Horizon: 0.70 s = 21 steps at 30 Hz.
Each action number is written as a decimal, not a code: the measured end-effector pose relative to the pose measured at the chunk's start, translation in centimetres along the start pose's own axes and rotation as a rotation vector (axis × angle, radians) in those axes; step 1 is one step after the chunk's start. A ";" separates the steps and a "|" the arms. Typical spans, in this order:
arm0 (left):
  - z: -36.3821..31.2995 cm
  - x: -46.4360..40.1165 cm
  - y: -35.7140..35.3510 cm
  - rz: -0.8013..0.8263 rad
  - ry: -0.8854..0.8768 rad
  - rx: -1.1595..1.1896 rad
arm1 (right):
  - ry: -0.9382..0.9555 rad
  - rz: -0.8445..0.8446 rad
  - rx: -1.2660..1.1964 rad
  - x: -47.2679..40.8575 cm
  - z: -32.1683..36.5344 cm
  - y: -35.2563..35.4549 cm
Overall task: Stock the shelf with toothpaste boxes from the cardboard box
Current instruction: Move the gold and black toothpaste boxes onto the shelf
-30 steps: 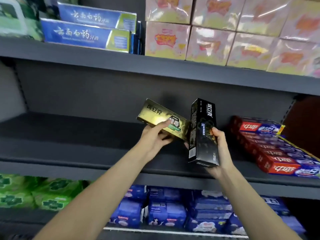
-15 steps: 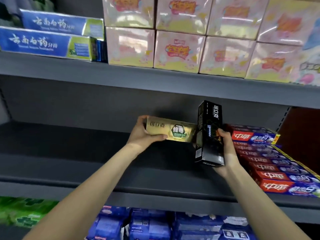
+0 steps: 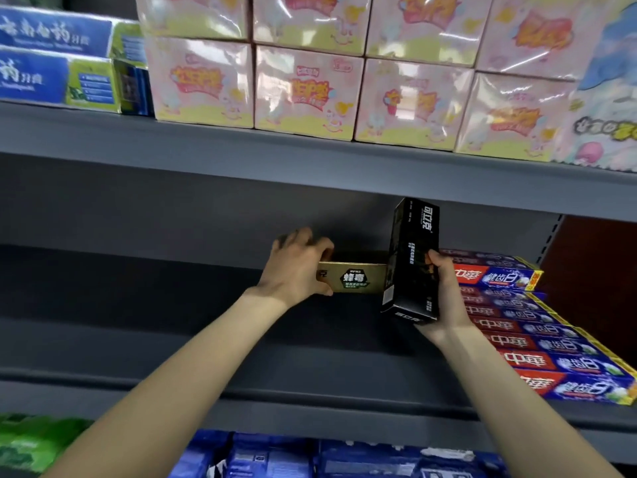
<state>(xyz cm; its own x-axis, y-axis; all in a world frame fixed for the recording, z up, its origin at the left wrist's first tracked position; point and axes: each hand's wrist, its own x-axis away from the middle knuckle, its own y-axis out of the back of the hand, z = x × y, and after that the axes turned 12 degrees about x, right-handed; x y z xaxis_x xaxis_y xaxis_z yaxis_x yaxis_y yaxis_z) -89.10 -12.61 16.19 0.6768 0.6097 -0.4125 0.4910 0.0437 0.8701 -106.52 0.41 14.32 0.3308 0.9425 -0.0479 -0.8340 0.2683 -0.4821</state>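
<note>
Gold box [image 3: 351, 279]: lying lengthwise, low over the middle shelf [image 3: 138, 339], so its printed face looks outward.
Left hand [image 3: 296, 270]: fingers curled round its left end, steering it back.
Black box [image 3: 412, 260]: upright, waiting its turn.
Right hand [image 3: 444, 294]: fingers wrapped round it, beside the red boxes [image 3: 537, 339].

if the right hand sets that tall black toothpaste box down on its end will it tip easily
Probably yes. The tall black toothpaste box is long and narrow with a small end face, so upright it would likely topple at a nudge. It looks like stiff, light cardboard: the right hand holds it one-handed without it bending. Flat would be steadier.
</note>
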 end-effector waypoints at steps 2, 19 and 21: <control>0.1 -0.7 -0.5 0.076 -0.007 0.134 | -0.005 -0.012 0.013 0.1 0.4 0.8; -2.7 -9.3 -8.2 0.088 0.027 0.031 | 0.022 -0.435 0.265 -1.2 7.1 5.2; -2.7 -9.5 -8.9 0.087 0.020 0.034 | 0.014 -0.422 0.277 -1.4 7.3 5.8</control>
<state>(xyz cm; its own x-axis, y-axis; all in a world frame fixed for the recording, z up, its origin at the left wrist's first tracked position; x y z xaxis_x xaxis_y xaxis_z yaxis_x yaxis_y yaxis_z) -101.42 -16.70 13.07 0.7070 0.6257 -0.3296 0.4489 -0.0370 0.8928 -115.01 2.11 18.03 0.6685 0.7385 0.0883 -0.7118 0.6697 -0.2119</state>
